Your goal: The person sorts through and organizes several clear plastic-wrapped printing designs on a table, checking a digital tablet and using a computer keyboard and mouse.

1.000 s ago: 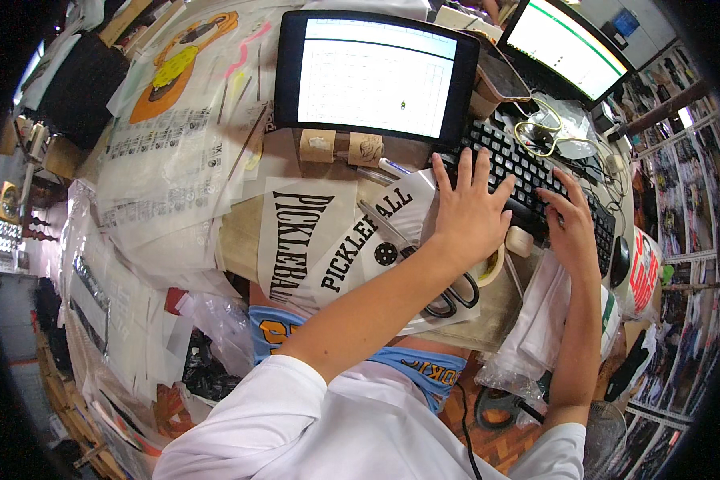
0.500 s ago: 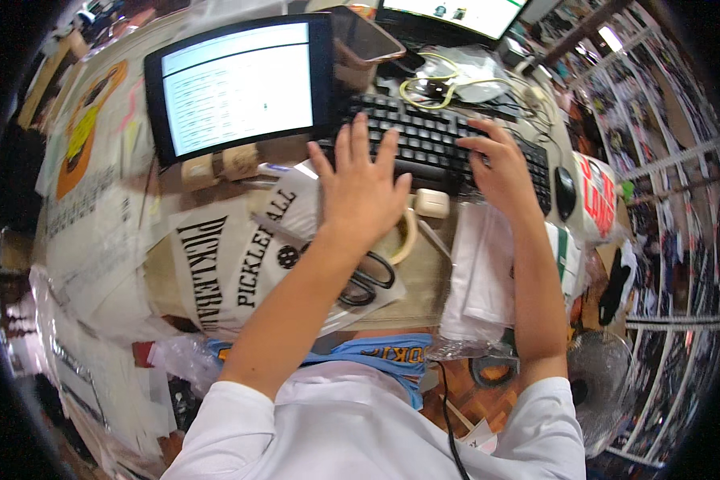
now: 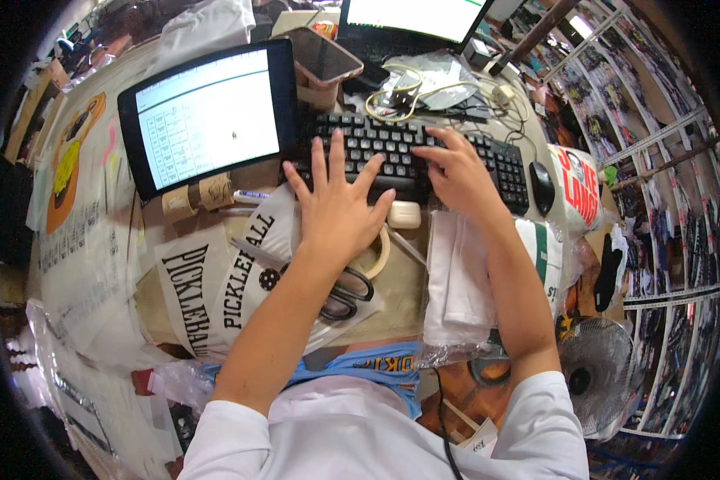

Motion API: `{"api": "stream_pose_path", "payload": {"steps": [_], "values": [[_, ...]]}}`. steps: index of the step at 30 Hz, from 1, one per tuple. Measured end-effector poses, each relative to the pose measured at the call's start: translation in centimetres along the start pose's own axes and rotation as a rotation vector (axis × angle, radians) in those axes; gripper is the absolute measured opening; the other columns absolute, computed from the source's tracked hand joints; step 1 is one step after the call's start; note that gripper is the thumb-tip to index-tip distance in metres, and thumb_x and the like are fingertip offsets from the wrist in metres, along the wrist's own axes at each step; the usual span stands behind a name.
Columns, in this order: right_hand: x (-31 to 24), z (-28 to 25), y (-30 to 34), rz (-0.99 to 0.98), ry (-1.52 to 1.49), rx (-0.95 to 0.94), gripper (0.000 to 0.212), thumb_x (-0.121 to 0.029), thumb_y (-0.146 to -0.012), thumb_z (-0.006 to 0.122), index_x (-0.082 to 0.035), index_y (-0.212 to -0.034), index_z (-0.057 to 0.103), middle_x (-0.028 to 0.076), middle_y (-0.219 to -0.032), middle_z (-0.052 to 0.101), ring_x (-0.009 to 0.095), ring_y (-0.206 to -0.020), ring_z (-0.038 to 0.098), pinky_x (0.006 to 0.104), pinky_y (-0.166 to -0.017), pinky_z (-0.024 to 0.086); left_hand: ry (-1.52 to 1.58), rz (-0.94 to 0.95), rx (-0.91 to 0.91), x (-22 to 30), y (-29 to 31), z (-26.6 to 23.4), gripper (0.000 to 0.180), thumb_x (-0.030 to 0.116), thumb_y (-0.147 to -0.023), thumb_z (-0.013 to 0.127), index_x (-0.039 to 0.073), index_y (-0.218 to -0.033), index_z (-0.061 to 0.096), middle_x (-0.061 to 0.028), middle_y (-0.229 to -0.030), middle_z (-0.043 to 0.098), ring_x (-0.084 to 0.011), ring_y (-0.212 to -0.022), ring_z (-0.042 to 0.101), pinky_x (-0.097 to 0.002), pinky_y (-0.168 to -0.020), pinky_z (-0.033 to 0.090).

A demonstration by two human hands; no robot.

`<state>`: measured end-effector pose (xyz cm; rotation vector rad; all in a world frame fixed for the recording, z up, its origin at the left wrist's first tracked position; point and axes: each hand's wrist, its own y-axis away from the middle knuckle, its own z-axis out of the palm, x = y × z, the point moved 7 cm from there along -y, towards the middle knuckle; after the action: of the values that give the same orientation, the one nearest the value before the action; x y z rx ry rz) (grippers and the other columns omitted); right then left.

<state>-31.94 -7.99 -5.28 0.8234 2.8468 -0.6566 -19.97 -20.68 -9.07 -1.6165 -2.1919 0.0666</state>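
A black keyboard [image 3: 388, 146] lies across the desk beneath both hands. My left hand [image 3: 336, 210] has its fingers spread over the keyboard's left part, holding nothing. Over the keys right of centre is my right hand [image 3: 466, 180], with bent fingers apart and nothing in them. Left of the keyboard stands a lit screen [image 3: 208, 120] showing a page with a table. A small white case [image 3: 405, 214] sits below the keyboard, near my left thumb. Scissors with dark handles [image 3: 350, 293] and a tape roll [image 3: 374, 260] lie beside my left forearm, which partly covers the scissors.
Right of the keyboard is a black mouse [image 3: 542, 188]. Folded white cloth [image 3: 458, 280] in plastic lies by my right forearm. Printed sheets [image 3: 188, 292] lie at left. A phone [image 3: 328, 56], a yellowish cable [image 3: 376, 106] and another screen [image 3: 416, 18] are behind. A fan [image 3: 596, 376] stands at lower right.
The left screen's page now shows a gridded table in place of rows of lines. The whole view has shifted slightly. Both hands stay over the keyboard.
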Motion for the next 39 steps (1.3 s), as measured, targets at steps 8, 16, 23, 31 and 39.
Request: {"api": "stream_pose_path", "payload": {"steps": [8, 16, 23, 31, 39], "values": [[-0.8, -0.8, -0.2, -0.008, -0.025, -0.013, 0.033, -0.007, -0.074, 0.061, -0.012, -0.106, 0.070, 0.017, -0.136, 0.047, 0.036, -0.128, 0.043, 0.0421, -0.108, 0.036, 0.097, -0.094, 0.045, -0.5, 0.3, -2.0, 0.056, 0.038, -0.083, 0.063, 0.004, -0.126, 0.049, -0.0178, -0.141, 0.039, -0.0341, -0.136, 0.031, -0.0662, -0.109, 0.015], [-1.3, -1.7, 0.2, 0.171, 0.078, -0.035, 0.027, -0.010, -0.078, 0.059, -0.007, -0.104, 0.065, 0.016, -0.115, 0.053, 0.033, -0.107, 0.052, 0.0419, -0.097, 0.043, 0.082, -0.093, 0.023, -1.2, 0.7, -2.3, 0.049, 0.035, -0.082, 0.065, 0.007, -0.122, 0.061, -0.0140, -0.139, 0.043, -0.0309, -0.134, 0.034, -0.0614, -0.110, 0.018], [-0.3, -1.8, 0.6, 0.196, 0.053, 0.025, 0.022, -0.009, -0.080, 0.056, -0.003, -0.101, 0.055, 0.018, -0.093, 0.053, 0.038, -0.078, 0.060, 0.0468, -0.072, 0.050, 0.160, -0.070, 0.140, -0.8, 0.7, -3.0, 0.050, 0.031, -0.081, 0.066, 0.008, -0.124, 0.058, -0.0145, -0.139, 0.044, -0.0320, -0.132, 0.037, -0.0600, -0.110, 0.022], [-0.1, -2.0, 0.2, 0.151, 0.088, 0.095, 0.021, -0.008, -0.079, 0.057, -0.004, -0.100, 0.056, 0.016, -0.093, 0.053, 0.035, -0.088, 0.057, 0.0445, -0.079, 0.047, 0.274, -0.004, 0.225, -0.6, 0.5, -4.0, 0.044, 0.027, -0.080, 0.065, 0.006, -0.119, 0.060, -0.0143, -0.133, 0.049, -0.0325, -0.127, 0.043, -0.0582, -0.108, 0.025], [-0.7, -2.2, -0.4, 0.092, -0.009, 0.126, 0.018, -0.005, -0.076, 0.057, -0.002, -0.094, 0.059, 0.016, -0.091, 0.056, 0.035, -0.089, 0.057, 0.0442, -0.082, 0.046, 0.311, 0.024, 0.264, -0.5, 0.6, -4.4, 0.039, 0.023, -0.080, 0.065, 0.006, -0.114, 0.062, -0.0134, -0.126, 0.053, -0.0323, -0.120, 0.049, -0.0569, -0.107, 0.028]]}}
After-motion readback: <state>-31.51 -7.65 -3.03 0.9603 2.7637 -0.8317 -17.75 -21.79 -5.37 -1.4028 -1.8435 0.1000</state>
